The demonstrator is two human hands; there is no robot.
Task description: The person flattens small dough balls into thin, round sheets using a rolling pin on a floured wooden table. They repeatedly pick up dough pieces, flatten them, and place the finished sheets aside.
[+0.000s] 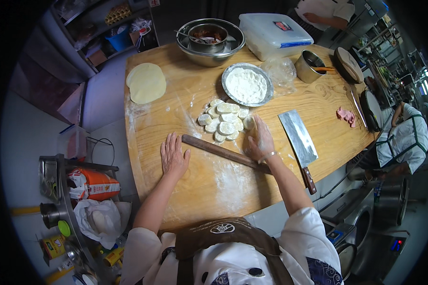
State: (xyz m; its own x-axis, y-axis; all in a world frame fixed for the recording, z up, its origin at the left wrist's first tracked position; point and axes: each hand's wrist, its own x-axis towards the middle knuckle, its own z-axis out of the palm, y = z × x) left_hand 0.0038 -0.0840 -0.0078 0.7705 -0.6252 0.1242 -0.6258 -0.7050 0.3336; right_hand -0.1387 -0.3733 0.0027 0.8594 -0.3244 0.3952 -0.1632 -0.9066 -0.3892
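My left hand (174,155) rests palm down on the wooden table (153,131), fingers slightly spread, just left of a dark wooden rolling pin (221,151). My right hand (262,140) is at the right edge of a pile of floured dough pieces (228,118). Its fingers are against one round dough piece (249,122); whether they grip it is unclear. The rolling pin lies at a slant, its right part passing beneath my right wrist. Beyond the pile sits a metal bowl of white flour (246,84). Flattened dough rounds (147,83) lie overlapped at the far left.
Right of my hand lies a cleaver (299,139), its handle past the table edge. At the back stand a steel bowl (210,58) holding a smaller pot, a lidded plastic box (276,35), a plastic bag (280,73) and a metal pot (310,67). A co-worker (401,139) is at right.
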